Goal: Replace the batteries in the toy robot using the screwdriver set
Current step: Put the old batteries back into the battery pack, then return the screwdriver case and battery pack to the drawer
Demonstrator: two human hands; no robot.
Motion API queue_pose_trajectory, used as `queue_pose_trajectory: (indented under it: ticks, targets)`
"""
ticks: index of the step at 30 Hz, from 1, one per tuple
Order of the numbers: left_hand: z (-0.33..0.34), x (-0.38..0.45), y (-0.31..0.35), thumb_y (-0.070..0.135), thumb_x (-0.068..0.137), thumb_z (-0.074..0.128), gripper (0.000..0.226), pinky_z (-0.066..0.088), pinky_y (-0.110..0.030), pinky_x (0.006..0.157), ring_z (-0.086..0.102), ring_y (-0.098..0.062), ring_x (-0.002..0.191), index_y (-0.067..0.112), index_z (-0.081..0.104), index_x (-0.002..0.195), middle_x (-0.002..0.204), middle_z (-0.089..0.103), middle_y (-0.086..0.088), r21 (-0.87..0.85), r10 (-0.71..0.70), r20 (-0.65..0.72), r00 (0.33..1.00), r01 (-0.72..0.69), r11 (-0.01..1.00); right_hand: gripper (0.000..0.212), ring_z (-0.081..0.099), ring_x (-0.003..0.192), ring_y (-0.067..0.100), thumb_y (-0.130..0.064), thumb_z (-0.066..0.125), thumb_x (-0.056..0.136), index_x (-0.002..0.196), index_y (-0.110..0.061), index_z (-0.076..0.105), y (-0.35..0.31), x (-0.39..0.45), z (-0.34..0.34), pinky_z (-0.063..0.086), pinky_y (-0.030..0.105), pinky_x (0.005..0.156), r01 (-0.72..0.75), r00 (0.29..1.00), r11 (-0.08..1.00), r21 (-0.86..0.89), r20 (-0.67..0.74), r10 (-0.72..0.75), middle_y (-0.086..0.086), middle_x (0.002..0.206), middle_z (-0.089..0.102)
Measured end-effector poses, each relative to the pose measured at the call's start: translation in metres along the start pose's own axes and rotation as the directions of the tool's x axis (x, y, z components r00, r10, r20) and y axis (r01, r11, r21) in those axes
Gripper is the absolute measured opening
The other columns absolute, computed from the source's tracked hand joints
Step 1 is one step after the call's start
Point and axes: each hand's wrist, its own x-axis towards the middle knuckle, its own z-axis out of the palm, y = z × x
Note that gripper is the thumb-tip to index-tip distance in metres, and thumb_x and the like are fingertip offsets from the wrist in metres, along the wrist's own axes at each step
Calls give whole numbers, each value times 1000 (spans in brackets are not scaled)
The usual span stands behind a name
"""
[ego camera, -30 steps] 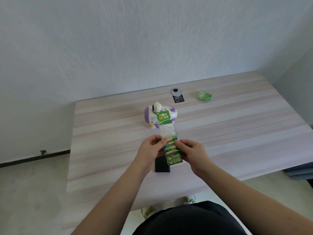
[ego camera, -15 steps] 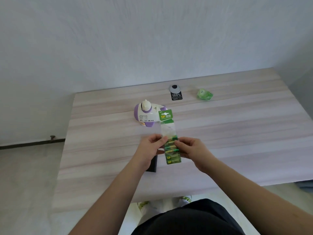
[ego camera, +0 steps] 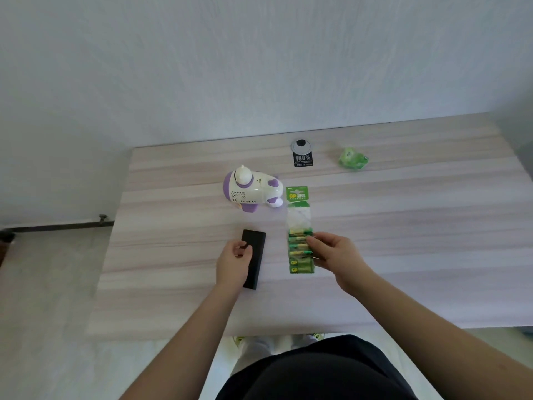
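**Getting batteries and tools ready**

On the bench [ego camera: 403,232] lies the toy robot [ego camera: 251,189]. The right hand [ego camera: 336,252] pinches the battery pack [ego camera: 300,241]; the left hand [ego camera: 234,262] curls onto the black screwdriver case [ego camera: 255,249], likely to open it next.

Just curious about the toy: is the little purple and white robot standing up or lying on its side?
Lying down: the toy robot rests lengthwise on the table, with its purple limbs sticking out sideways.
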Motion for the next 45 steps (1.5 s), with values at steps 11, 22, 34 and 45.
queue_pose_trajectory:
  ticks: [11, 22, 34, 45]
  targets:
    - [13, 14, -28, 50, 79, 72, 62, 47, -47, 89, 50, -29, 117, 17, 49, 127, 127, 50, -6, 515, -86, -58, 995, 103, 851, 14, 73, 86, 22, -12, 61, 94, 103, -5, 70, 3, 3, -3, 58, 26, 71, -49, 999, 999, 11, -13, 50, 12, 96, 75]
    - [10, 16, -21, 34, 74, 82, 61, 49, -33, 71, 58, -26, 92, 2, 52, 117, 113, 62, -12, 368, -212, 58, 976, 176, 913, 18, 72, 87, 21, -15, 60, 94, 104, -4, 70, -5, 1, -4, 58, 27, 73, -27, 999, 1000, -1, 25, 27, 10, 96, 75]
    - [-22, -44, -16, 33, 88, 69, 33, 53, -31, 73, 62, -18, 94, 17, 52, 112, 108, 63, -4, -131, -158, 85, 984, 168, 977, 19, 72, 92, 20, -16, 58, 95, 107, -7, 69, -14, -4, 17, 57, 31, 80, 23, 988, 995, -97, 155, -7, 8, 97, 75]
    - [-108, -105, 22, 20, 90, 67, 31, 55, -24, 67, 69, -14, 91, 14, 56, 118, 108, 70, -4, -568, -69, -44, 997, 32, 823, 14, 73, 85, 20, -12, 59, 94, 101, -8, 70, -15, -14, 72, 58, 25, 70, 71, 965, 987, -143, 261, -32, 8, 93, 76]
